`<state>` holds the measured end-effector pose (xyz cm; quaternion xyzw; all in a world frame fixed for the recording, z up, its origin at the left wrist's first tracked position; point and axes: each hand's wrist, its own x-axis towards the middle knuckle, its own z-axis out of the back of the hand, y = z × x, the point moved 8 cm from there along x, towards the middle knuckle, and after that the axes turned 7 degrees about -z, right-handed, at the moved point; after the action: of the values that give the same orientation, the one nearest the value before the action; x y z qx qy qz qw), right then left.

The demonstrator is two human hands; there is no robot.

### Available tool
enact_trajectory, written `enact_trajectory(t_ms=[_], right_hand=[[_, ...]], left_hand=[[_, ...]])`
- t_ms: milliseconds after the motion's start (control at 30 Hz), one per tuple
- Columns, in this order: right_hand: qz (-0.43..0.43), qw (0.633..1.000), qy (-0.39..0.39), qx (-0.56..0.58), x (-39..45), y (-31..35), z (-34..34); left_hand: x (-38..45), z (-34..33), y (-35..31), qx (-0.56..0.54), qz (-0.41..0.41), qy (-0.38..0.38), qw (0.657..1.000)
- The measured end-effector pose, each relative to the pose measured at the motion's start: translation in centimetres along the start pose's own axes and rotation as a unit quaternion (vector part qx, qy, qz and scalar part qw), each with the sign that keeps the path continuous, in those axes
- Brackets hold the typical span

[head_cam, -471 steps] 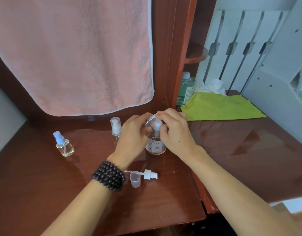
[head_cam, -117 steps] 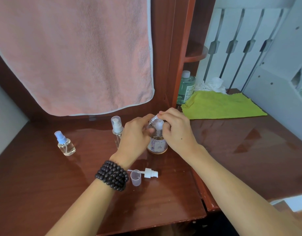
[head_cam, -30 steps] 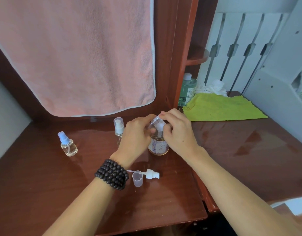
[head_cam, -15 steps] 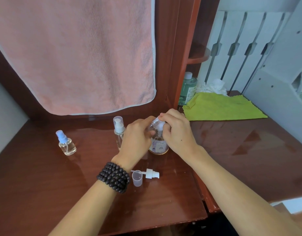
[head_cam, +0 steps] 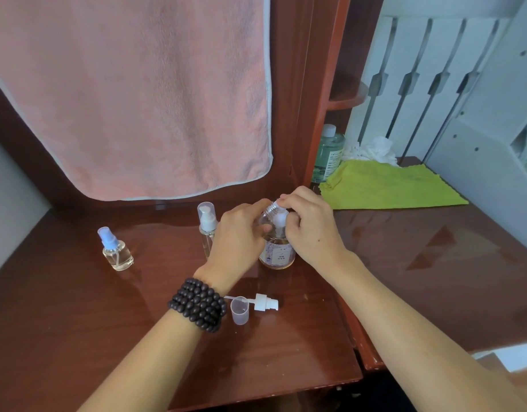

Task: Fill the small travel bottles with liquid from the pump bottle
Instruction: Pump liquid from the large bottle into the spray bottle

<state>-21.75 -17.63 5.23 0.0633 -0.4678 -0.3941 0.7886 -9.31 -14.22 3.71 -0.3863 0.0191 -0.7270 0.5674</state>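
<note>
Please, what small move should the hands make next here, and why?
Probably press the pump bottle's white head once more. The left hand holds a small open bottle tilted, its threaded neck at the nozzle; the right hand rests on the head. How full it is cannot be seen. Its loose pump top and cap lie in front.

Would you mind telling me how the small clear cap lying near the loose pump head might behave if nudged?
The clear cap looks thin, empty plastic, so probably very light. Standing open-end up on the glossy desk, it would likely slide or topple, then roll.
</note>
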Motion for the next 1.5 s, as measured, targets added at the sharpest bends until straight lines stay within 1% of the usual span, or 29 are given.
enact_trajectory(t_ms=[100,333,567,767,1000,1200,1367,1500], right_hand=[[-0.002,1.0,0.009,0.002,0.0,0.0,-0.2],[0.009,1.0,-0.009,0.01,-0.2,0.3,0.7],[0.004,1.0,-0.003,0.003,-0.1,0.1,0.4],[-0.006,1.0,0.029,-0.007,-0.1,0.0,-0.5],[-0.005,1.0,0.0,0.016,-0.2,0.4,0.6],[-0.006,1.0,0.003,0.007,-0.1,0.2,0.5],[-0.01,1.0,0.024,-0.005,-0.2,0.0,-0.3],[-0.003,1.0,0.009,0.004,-0.2,0.1,0.1]], left_hand=[[-0.3,-0.2,0.1,0.001,0.0,0.001,1.0],[0.4,0.6,-0.2,-0.001,-0.003,0.012,1.0],[0.3,0.2,-0.1,-0.004,0.005,0.005,1.0],[-0.5,-0.3,0.3,-0.014,0.014,-0.001,1.0],[0.2,0.6,-0.2,-0.015,0.001,0.003,1.0],[0.2,0.3,-0.3,0.005,-0.004,0.004,1.0],[-0.2,-0.3,0.1,0.0,-0.001,0.009,1.0],[0.1,0.0,0.1,-0.005,0.004,0.011,1.0]])
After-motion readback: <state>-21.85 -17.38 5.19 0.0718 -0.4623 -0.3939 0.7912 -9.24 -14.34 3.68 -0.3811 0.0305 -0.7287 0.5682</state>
